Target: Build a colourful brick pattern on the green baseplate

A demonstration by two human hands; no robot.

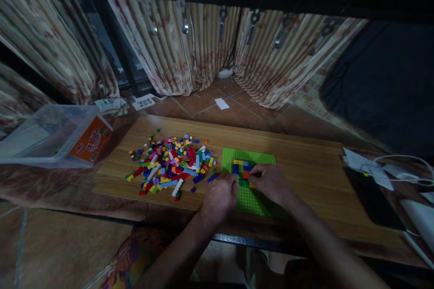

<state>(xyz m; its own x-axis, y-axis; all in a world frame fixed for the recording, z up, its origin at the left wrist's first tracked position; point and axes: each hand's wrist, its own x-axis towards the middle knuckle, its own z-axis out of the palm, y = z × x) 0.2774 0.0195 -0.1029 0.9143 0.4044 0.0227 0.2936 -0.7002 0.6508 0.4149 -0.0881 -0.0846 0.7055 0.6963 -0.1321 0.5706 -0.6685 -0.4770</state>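
On the wooden worktop (305,167), centre-right: green baseplate (251,158), lying flat, near edge close to the worktop's near edge. Striped curtains (190,49) hang behind, over a tiled floor (210,101).

Far left, off the worktop: clear plastic bin (40,135) tipped on its side, orange label facing the bricks.

Left of the baseplate, just beside it: loose brick pile (171,167), mixed colours, spread flat.

Right end of the worktop: dark flat slab (371,198), white papers (362,165) and a white cable (407,160) near it.

On the baseplate, left-centre: small brick cluster (242,168), yellow, blue, green and red, seated on the studs.

Left hand (219,198): knuckles up at the baseplate's near-left corner, fingers curled against the plate edge beside the cluster. Cannot tell whether its grip holds anything; palm side hidden.

Right hand (271,183): resting on the baseplate, just right of the cluster, fingertips bunched and touching the cluster's right side. Grip looks pinched closed at an orange piece (252,184) on the cluster's near edge; too dim to confirm a firm hold.

Both hands nearly touch across the cluster.
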